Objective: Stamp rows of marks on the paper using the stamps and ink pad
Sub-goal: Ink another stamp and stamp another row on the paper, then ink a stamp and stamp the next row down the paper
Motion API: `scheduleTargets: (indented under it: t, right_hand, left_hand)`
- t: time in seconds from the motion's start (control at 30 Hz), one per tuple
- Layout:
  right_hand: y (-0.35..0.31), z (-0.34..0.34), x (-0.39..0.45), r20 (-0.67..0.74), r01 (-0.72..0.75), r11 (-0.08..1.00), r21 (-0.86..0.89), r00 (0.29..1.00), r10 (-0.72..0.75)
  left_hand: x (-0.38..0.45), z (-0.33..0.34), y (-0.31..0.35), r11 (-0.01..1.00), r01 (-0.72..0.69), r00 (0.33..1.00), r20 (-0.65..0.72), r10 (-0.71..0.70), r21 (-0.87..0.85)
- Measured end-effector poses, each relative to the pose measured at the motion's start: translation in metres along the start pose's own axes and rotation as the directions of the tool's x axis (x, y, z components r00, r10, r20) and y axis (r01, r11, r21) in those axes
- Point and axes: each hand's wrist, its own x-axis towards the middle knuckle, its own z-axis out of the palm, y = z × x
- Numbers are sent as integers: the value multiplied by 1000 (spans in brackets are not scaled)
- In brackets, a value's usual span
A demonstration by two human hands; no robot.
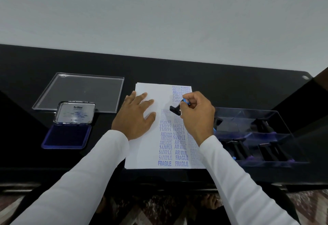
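A white sheet of paper point(142, 153) lies on the black table, covered on its right half with columns of blue marks such as SAMPLE, AMENDED, AIR MAIL and FRAGILE. My left hand point(135, 115) rests flat on the blank left part of the sheet, fingers spread. My right hand point(197, 114) grips a black stamp point(174, 109) with a blue cap by its handle, tilted, its base at or just over the middle of the paper. An open ink pad point(66, 137) with dark blue ink and a raised metal lid sits to the left of the paper.
A clear plastic lid point(79, 91) lies flat behind the ink pad. To the right of the paper stands a clear plastic tray point(276, 118) holding several black stamps. The table's front edge point(53, 171) runs just below the paper.
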Motion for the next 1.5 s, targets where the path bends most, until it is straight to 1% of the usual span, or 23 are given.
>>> scheduleTargets:
  t: [0.27,0.43,0.5,0.6,0.73,0.9,1.0,1.13,1.2,1.37,1.5]
  right_hand:
    - [3,-3,-7,15,-17,1000,-5,1000,17]
    - [-3,-12,-8,-10,-9,1000,0,1000,9]
    - [-5,-19,-8,-29,-9,1000,14,1000,9]
    - [-9,-33,-8,-64,-23,999,29,998,25]
    - [-11,-52,-9,-146,-25,999,33,989,29]
    - [2,-87,-6,-235,-62,998,32,970,68]
    - [17,-110,-2,-278,-96,995,17,956,97]
    - [43,-133,4,-321,-147,988,-37,938,128]
    - [53,-143,5,-335,-160,985,-62,933,131]
    - [72,-170,10,-345,-161,968,-194,935,86]
    - [84,-181,13,-310,-194,930,-311,946,93]
  left_hand:
    - [0,-2,1,1000,10,1000,16,-10,6]
    - [3,-5,8,998,51,998,30,-52,22]
    - [5,-7,14,997,73,997,26,-74,34]
    - [5,-10,30,998,61,998,12,-62,25]
    - [1,-14,61,995,73,997,-3,-73,-73]
    - [3,-8,107,993,-18,999,-39,14,-119]
    - [6,-4,134,990,-44,999,-2,44,-135]
    - [10,4,167,973,-156,988,-10,157,-172]
    - [12,9,181,964,-190,981,1,194,-185]
    - [17,22,212,948,-266,962,12,272,-172]
    - [22,29,229,941,-294,953,30,303,-170]
